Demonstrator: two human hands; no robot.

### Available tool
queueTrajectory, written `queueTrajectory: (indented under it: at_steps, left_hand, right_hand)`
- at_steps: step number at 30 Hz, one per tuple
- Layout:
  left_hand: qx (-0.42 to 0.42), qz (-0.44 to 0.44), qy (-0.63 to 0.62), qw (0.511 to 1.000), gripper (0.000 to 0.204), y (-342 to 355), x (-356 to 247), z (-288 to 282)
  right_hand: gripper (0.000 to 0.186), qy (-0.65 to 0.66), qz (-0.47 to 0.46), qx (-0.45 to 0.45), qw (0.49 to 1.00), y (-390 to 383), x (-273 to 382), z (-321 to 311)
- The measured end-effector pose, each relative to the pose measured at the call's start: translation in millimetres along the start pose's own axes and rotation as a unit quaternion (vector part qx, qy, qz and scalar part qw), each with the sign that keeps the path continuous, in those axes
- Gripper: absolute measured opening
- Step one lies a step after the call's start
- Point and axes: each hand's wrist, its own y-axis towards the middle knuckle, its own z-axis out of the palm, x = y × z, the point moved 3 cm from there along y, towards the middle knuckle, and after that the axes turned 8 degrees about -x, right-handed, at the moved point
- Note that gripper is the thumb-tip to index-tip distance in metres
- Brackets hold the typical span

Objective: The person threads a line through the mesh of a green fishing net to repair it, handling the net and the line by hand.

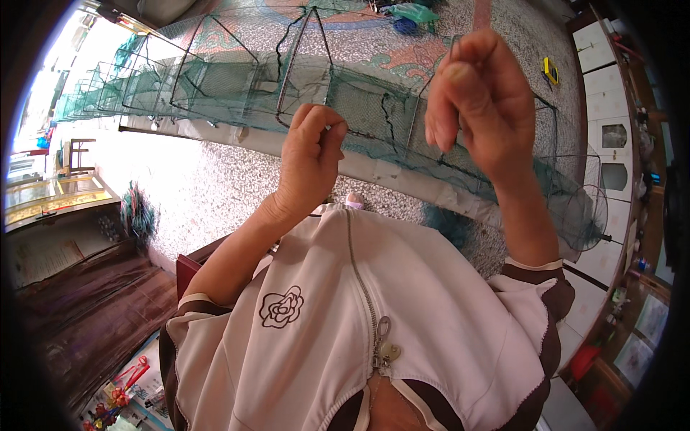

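A long green mesh fishing trap (pixel 237 90) with dark metal frames stretches across the view in front of me. My left hand (pixel 313 154) is closed in a pinch at the trap's near edge, beside one of the upright frames, where a dark edge cord (pixel 364 134) runs off from the fingertips. Higher and to the right, my right hand (pixel 485 100) is lifted over the trap. Its thumb and forefinger press together, the other fingers curl, and anything thin between them is too small to make out.
The trap rests along a pale strip (pixel 402 179) above a speckled floor (pixel 194 172). A green bundle (pixel 413 12) and a yellow box (pixel 550 70) lie beyond it. White cabinets (pixel 607 93) line the right side. A dark wooden surface (pixel 100 309) stands at lower left.
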Motion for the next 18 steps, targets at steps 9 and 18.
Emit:
queueTrajectory:
  at_steps: [9,18]
  left_hand:
    - [-0.006,-0.022,-0.020,1.000,0.004,-18.4,12.0,0.9]
    - [0.017,0.104,0.073,0.992,0.004,-4.4,1.8,8.8]
  right_hand:
    - [0.016,0.041,0.350,0.119,0.928,-68.7,-16.7,8.9]
    - [0.014,0.062,0.426,0.147,0.891,-100.9,-39.7,8.5]
